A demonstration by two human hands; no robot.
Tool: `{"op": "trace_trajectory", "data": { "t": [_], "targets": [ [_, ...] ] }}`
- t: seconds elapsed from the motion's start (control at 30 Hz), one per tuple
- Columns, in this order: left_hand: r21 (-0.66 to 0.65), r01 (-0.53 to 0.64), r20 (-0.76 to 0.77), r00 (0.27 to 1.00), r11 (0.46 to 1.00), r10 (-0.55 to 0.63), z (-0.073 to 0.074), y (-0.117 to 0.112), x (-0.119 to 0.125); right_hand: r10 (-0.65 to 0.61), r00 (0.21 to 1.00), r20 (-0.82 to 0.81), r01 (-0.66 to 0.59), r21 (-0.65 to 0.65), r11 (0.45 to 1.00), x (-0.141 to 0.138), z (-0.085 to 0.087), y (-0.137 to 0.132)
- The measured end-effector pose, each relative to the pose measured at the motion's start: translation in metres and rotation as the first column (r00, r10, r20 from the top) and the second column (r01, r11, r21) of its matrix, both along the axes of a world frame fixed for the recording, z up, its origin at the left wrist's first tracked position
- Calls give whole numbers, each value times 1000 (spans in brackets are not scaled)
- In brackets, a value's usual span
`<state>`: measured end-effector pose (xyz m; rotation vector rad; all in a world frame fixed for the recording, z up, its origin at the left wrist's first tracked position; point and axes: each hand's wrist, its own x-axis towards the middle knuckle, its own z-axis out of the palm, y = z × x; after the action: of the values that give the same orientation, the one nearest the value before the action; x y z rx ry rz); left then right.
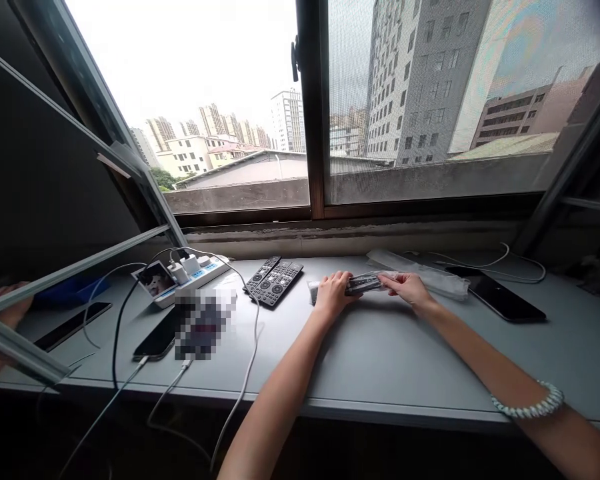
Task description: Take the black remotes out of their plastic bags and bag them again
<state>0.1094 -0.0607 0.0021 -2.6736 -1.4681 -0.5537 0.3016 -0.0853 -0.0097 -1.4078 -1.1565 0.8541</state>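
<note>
Masked, covered, cropped
A pixel patch point(204, 321) masks something on the table point(380, 360); the left hand point(333, 293) hides one end of the remote point(364, 283); a co-worker's hand point(5, 303) is cut by the edge.

Grey desk point(380, 360): power strip point(190, 277), two remotes point(274, 280), bagged remote point(365, 283) (held), three phones point(500, 297), cables point(253, 340).

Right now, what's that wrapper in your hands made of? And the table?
The wrapper held by the left hand and right hand looks like thin clear plastic film: glossy, with a dark remote showing through. The table looks like smooth matte grey laminate or painted board; its even, dull sheen leaves that open.
</note>
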Motion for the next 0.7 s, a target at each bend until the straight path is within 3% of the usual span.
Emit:
{"op": "trace_trajectory", "data": {
  "t": [0.17,0.3,0.43,0.7],
  "targets": [
    [-29,-56,5,998,998,56,0,5,-4,-57,994,-95,60,27,998,6,0,3],
    [-18,-99,-52,994,995,98,-1,8,-7,-4,987,-159,-9,-83,996,7,3,1],
    [8,-114,-69,991,993,114,-1,7,-9,32,994,-109,-46,-123,991,6,5,-3],
    [-6,-104,-22,994,995,104,1,4,-6,-58,996,-68,55,-44,998,4,4,-3]
  ]
}}
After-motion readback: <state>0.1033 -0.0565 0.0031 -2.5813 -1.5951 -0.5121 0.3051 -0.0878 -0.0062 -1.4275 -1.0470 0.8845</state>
